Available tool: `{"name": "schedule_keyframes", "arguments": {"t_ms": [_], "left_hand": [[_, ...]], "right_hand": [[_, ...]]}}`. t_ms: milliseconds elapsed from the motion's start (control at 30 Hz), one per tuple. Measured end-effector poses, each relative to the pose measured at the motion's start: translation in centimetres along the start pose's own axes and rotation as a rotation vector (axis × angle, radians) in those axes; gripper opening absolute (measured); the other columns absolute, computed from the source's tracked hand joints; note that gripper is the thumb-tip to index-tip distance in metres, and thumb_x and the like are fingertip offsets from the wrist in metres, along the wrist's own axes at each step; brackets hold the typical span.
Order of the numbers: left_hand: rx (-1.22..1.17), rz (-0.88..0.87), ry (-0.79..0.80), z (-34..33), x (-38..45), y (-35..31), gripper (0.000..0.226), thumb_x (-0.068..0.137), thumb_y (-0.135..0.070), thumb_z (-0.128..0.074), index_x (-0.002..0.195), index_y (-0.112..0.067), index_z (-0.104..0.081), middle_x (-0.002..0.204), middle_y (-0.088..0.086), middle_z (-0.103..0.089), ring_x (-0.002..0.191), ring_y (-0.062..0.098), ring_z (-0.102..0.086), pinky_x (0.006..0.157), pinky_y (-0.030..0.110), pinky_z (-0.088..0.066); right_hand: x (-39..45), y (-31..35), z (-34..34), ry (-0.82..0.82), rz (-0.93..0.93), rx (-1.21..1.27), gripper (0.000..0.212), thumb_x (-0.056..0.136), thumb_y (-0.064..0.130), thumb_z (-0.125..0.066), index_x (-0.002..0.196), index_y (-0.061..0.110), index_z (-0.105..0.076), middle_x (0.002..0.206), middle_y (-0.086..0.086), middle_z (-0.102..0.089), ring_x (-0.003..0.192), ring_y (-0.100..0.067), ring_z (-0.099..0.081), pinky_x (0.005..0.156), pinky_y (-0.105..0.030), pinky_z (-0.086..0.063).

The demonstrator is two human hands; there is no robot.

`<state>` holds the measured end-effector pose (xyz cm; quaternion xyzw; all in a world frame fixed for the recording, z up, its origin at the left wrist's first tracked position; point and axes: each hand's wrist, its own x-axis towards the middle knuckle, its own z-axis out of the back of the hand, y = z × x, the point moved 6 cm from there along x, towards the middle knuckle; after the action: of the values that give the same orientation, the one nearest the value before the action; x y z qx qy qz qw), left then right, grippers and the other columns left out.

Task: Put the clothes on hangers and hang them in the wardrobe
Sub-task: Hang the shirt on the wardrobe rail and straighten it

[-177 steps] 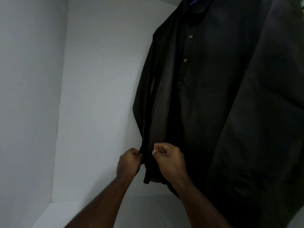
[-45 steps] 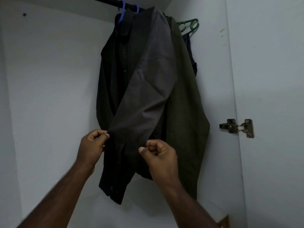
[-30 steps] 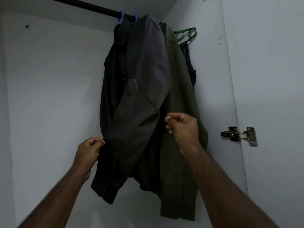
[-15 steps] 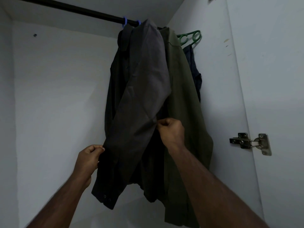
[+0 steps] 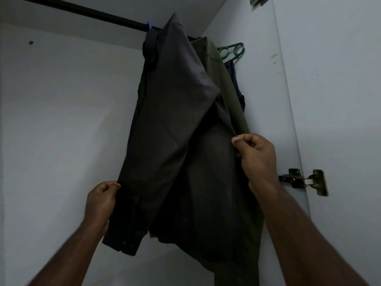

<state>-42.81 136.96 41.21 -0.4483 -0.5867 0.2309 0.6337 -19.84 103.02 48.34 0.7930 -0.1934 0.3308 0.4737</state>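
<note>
Left hand [image 5: 101,200] pinched the dark shirt's [image 5: 165,124] sleeve edge, and right hand [image 5: 255,153] pinched what appeared to be its side seam. A downward tug risked dragging it off the blue hanger [image 5: 149,26], barely visible on the rail [image 5: 86,10].

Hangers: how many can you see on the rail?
2: a blue hanger hooked over the rail above the dark shirt, a green hanger by the right wall. Others may hide under clothes.

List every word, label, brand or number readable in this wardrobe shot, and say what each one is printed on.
None: no readable text shows anywhere.
dark grey shirt: no tag or print in view.
olive shirt: none visible.
green hanger: no lettering visible.
metal hinge: any stamp is too small to read.
</note>
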Motion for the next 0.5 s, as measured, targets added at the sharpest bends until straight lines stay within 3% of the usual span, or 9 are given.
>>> {"name": "schedule_keyframes", "arguments": {"t_ms": [200, 367, 500], "left_hand": [[0.061, 0.050, 0.103, -2.1, 0.5, 0.5, 0.011, 0.097, -0.015, -0.062, 0.095, -0.016, -0.072, 0.099, 0.008, -0.071, 0.094, 0.028, -0.066, 0.089, 0.043, -0.056], [0.174, 0.036, 0.187, -4.6, 0.5, 1.3, 0.008, 0.097, -0.017, -0.064, 0.095, -0.018, -0.072, 0.100, 0.004, -0.071, 0.095, 0.022, -0.066, 0.082, 0.034, -0.052], [0.224, 0.016, 0.230, -6.2, 0.3, 1.5, 0.008, 0.097, -0.019, -0.065, 0.092, -0.021, -0.071, 0.099, 0.004, -0.071, 0.094, 0.024, -0.067, 0.081, 0.035, -0.053]], "right_hand": [[1.2, 0.5, 1.0, -0.016, 0.019, -0.061, 0.006, 0.087, 0.023, -0.073, 0.082, 0.021, -0.074, 0.070, 0.006, -0.070, 0.060, -0.002, -0.060, 0.062, -0.024, -0.050], [1.2, 0.3, 1.0, 0.008, 0.020, -0.130, 0.006, 0.087, 0.025, -0.073, 0.082, 0.023, -0.074, 0.074, 0.005, -0.072, 0.060, -0.005, -0.063, 0.063, -0.027, -0.053], [1.4, 0.0, 0.9, 0.018, 0.011, -0.163, 0.007, 0.088, 0.026, -0.073, 0.082, 0.023, -0.074, 0.074, 0.004, -0.072, 0.057, -0.006, -0.061, 0.062, -0.027, -0.052]]}}
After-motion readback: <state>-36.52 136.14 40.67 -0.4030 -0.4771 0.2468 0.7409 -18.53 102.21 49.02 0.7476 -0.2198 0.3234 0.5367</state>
